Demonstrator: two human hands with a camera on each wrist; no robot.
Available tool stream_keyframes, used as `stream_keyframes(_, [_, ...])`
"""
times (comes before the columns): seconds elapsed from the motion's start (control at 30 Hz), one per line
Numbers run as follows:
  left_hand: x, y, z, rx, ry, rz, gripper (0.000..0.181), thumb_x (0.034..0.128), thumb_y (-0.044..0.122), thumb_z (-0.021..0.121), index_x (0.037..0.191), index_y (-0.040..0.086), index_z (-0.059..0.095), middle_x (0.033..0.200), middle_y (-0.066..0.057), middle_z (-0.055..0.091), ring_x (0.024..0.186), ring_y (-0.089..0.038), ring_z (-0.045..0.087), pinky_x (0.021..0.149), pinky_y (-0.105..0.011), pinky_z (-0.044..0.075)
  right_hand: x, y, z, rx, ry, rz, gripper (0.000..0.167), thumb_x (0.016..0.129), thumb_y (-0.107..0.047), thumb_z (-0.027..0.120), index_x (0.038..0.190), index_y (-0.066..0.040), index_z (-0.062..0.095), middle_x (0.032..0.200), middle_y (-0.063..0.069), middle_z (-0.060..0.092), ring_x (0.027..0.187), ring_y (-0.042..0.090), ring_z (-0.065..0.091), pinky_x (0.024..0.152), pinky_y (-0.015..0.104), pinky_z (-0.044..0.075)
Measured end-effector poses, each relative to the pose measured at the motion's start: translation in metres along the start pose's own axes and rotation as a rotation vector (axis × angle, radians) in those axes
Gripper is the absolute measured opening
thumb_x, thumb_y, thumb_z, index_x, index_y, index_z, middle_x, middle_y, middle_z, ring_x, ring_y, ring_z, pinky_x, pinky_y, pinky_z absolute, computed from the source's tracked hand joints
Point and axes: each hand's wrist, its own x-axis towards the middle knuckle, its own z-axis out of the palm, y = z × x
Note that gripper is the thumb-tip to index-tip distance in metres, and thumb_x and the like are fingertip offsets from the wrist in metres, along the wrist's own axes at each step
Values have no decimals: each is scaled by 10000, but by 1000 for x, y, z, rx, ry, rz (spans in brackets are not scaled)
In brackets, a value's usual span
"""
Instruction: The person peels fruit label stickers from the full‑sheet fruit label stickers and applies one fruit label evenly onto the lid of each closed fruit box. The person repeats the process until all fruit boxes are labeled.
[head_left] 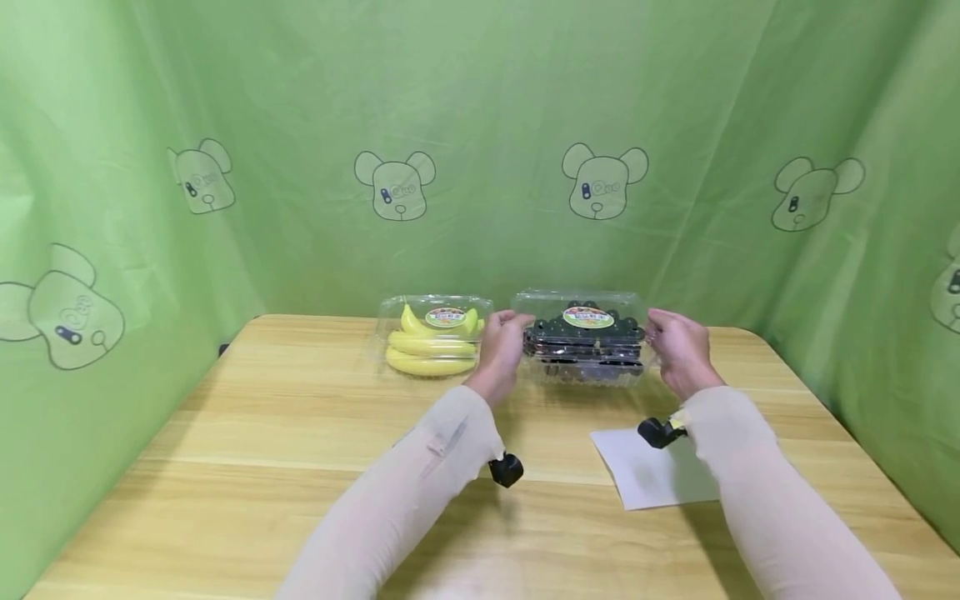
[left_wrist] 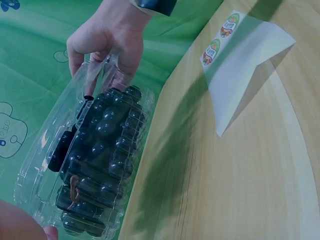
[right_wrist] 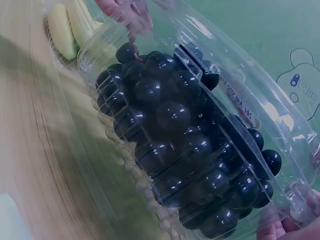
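A clear plastic clamshell box [head_left: 583, 375] of dark grapes [right_wrist: 175, 115] is held between my two hands at the back of the table. An oval label [head_left: 588, 317] sits on its lid. My left hand [head_left: 499, 354] grips the left end of the box, and my right hand [head_left: 681, 350] grips the right end. In the right wrist view, the fingers [right_wrist: 272, 225] of the right hand bend around the box's corner. The lid looks closed. I cannot tell whether the box's underside touches the table.
Left of the grape box stands a second clear box [head_left: 382, 321] holding yellow bananas [head_left: 431, 346]. A white sheet [head_left: 652, 479] lies near the right forearm, with two oval stickers [left_wrist: 211, 52] on it. Green curtains [head_left: 480, 100] hang behind and beside the wooden table [head_left: 247, 450].
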Motion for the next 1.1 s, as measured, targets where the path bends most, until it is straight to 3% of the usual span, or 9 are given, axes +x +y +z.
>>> stream_keyframes(0.07, [1, -1, 2, -6, -3, -4, 465, 912, 264, 598, 1330, 96, 484, 1356, -63, 499, 1262, -276, 448, 1079, -484, 338, 1, 1, -2, 2, -5, 9, 419, 969, -162, 595, 1356, -45, 484, 844, -58, 622, 730, 73, 502, 583, 150, 438])
stream_keyframes(0.27, [3, -1, 7, 26, -8, 28, 445, 898, 210, 604, 1325, 116, 522, 1293, -32, 560, 1147, -233, 524, 1006, -443, 411, 6, 2, -4, -33, -34, 14, 510, 983, -124, 553, 1454, -36, 375, 1014, -41, 565, 801, 63, 489, 659, 134, 469])
stream_keyframes(0.37, [3, -1, 9, 33, -2, 37, 444, 895, 209, 609, 1322, 116, 529, 1248, -25, 586, 1080, -217, 552, 961, -417, 444, 9, 3, -6, -12, -44, 19, 518, 982, -95, 544, 1462, -31, 362, 1001, -40, 582, 790, 54, 500, 664, 136, 476])
stream_keyframes(0.47, [4, -3, 10, 18, 4, 35, 435, 889, 188, 614, 1310, 114, 534, 1247, -28, 580, 1107, -228, 542, 980, -426, 436, 11, 3, -7, 6, -50, 26, 525, 977, -82, 548, 1465, -33, 360, 943, -51, 598, 706, 36, 490, 592, 131, 450])
stream_keyframes(0.6, [7, -8, 9, -43, -14, 25, 426, 833, 97, 595, 1255, 86, 538, 1236, -56, 559, 1128, -252, 519, 1012, -446, 412, 14, 4, -10, 21, -69, 30, 545, 976, -80, 555, 1475, -29, 344, 940, -45, 606, 647, 29, 472, 528, 132, 418])
stream_keyframes(0.77, [11, -11, 6, -167, -58, 7, 421, 744, -12, 534, 1161, 47, 524, 1237, -98, 520, 991, -226, 473, 1029, -466, 380, 16, 6, -11, 2, -89, 42, 488, 963, -162, 609, 1415, -106, 435, 979, -56, 588, 710, 39, 477, 574, 132, 424])
stream_keyframes(0.87, [13, -12, 6, -197, -72, -8, 437, 725, -36, 530, 1157, 26, 524, 1274, -113, 504, 968, -210, 446, 1045, -485, 356, 17, 8, -11, -13, -103, 51, 470, 956, -209, 621, 1387, -137, 449, 1001, -58, 565, 722, 37, 461, 609, 132, 422])
stream_keyframes(1.1, [13, -15, 9, -170, -93, -33, 509, 687, -51, 564, 1190, 24, 545, 1300, -146, 527, 1129, -272, 491, 1055, -461, 369, 19, 12, -10, -49, -179, 49, 592, 1011, -103, 470, 1531, -55, 190, 1202, -34, 481, 766, 25, 437, 704, 129, 428])
